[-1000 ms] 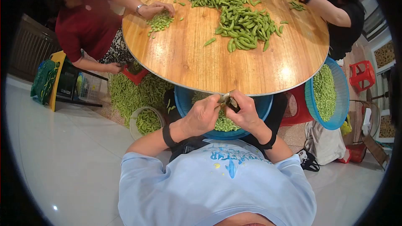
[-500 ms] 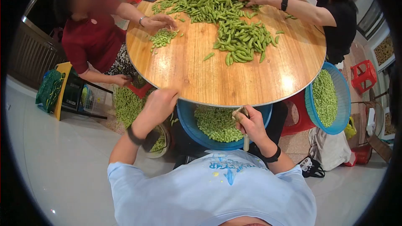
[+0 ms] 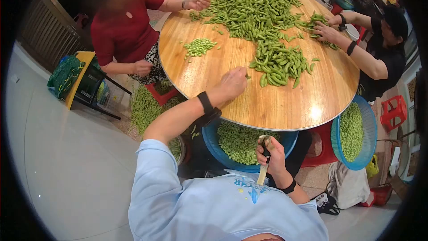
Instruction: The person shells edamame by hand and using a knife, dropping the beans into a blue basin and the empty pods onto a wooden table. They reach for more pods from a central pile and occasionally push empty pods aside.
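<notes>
My left hand (image 3: 234, 84) is over the wooden round table, its fingers curled, just left of the near heap of green soybean pods (image 3: 278, 64). A small green bit shows at its fingertips; whether it is held cannot be told. My right hand (image 3: 274, 154) is closed, close to my shirt, in front of the table's near edge. It grips a slim tool (image 3: 262, 175) with a pale lower end and a dark part between the fingers. Beneath the table edge, a blue basin (image 3: 209, 145) holds shelled green beans (image 3: 236, 143).
A small pile of shelled beans (image 3: 199, 47) lies on the table's left. A person in red (image 3: 120, 35) sits at left; another in black (image 3: 379, 58) handles pods at right. A blue basket (image 3: 372, 138) of beans and red stools (image 3: 393, 112) stand at right.
My left hand has moved from the table's near edge up and right toward the pods. My right hand still grips the tool. The person in black has drawn pods toward the right edge.
</notes>
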